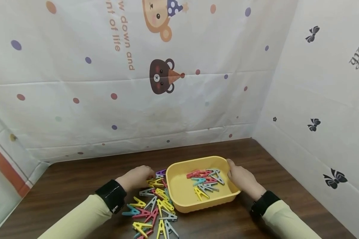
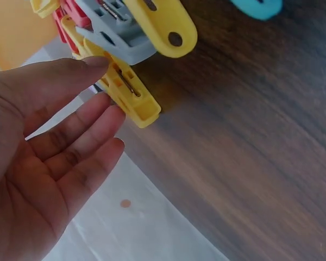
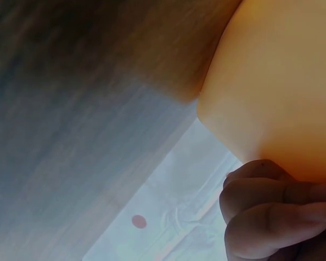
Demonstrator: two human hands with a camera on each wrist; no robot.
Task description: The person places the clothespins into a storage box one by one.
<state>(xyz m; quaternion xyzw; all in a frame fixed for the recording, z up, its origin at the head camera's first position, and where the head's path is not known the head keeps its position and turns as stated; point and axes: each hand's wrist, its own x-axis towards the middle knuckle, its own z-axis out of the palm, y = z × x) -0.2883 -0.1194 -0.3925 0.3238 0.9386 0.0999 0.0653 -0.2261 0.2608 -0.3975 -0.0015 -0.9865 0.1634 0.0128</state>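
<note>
My left hand [image 1: 138, 177] is at the upper part of a loose pile of plastic clothespins [image 1: 151, 203], left of a yellow tray. In the left wrist view its thumb and fingertips pinch a yellow clothespin [image 2: 131, 98] at the pile's edge; the index fingertip is hidden behind the thumb. A grey clothespin [image 2: 125, 46] lies right beside it. My right hand [image 1: 243, 177] grips the right wall of the yellow tray [image 1: 179, 186], thumb at the rim and fingers curled against the outside. Several red, grey, blue and yellow clothespins [image 1: 207, 179] lie inside the tray.
The dark wooden table [image 1: 104, 162] meets a white patterned sheet [image 1: 77, 126] at the back. Another white sheet with bow prints [image 1: 314, 124] stands along the right side. The pile reaches toward the near edge, with some clothespins against the tray's left wall.
</note>
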